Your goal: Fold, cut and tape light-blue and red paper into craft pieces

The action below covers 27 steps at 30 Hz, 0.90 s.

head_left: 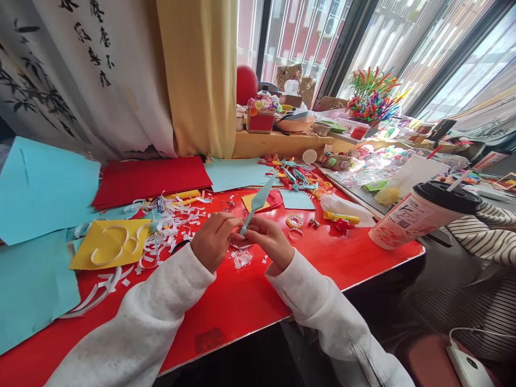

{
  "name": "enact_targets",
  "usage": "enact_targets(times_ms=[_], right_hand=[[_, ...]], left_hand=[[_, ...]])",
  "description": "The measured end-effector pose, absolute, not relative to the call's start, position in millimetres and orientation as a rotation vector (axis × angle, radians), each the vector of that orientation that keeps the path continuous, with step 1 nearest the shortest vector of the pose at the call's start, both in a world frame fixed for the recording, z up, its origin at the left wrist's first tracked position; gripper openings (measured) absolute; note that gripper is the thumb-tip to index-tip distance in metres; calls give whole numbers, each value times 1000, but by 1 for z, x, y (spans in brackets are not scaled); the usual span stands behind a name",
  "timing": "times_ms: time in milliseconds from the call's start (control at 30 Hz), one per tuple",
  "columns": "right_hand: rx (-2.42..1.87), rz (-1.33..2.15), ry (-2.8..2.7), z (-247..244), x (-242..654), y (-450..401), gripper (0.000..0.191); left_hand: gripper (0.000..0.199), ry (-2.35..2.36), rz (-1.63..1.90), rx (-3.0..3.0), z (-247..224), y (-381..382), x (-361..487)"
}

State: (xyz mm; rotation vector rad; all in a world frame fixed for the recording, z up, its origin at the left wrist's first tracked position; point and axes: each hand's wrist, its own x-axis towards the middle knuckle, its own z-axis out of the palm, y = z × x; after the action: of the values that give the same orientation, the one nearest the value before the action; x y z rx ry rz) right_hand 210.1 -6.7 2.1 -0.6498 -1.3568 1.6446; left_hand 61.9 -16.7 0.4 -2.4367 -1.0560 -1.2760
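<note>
Over the red table [250, 301], pinches the narrow lower part of a tilted blue paper piece [261, 198] in the right hand [274, 239] — brings the left hand [212, 242] to the same part, clamped or not, cannot tell. Nearby, shows a tape roll [294, 221]; leftward, white strips [171, 223] — far right, a lidded cup [415, 217].

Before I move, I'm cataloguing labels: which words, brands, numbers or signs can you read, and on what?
"不": white curtain with painted bamboo; its other brush characters are too unclear.
Pink cup with black lid: QR code, print too blurred.
Yellow cylindrical tube, white rectangular device: any markings too small.
</note>
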Motion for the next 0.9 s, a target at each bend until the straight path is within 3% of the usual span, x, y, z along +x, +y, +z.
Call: enact_targets(times_ms=[900], right_hand=[[-671,1535,-1486,-3,211,-6,27]], left_hand=[[13,-1130,-1296,-2457,-1,-20,64]])
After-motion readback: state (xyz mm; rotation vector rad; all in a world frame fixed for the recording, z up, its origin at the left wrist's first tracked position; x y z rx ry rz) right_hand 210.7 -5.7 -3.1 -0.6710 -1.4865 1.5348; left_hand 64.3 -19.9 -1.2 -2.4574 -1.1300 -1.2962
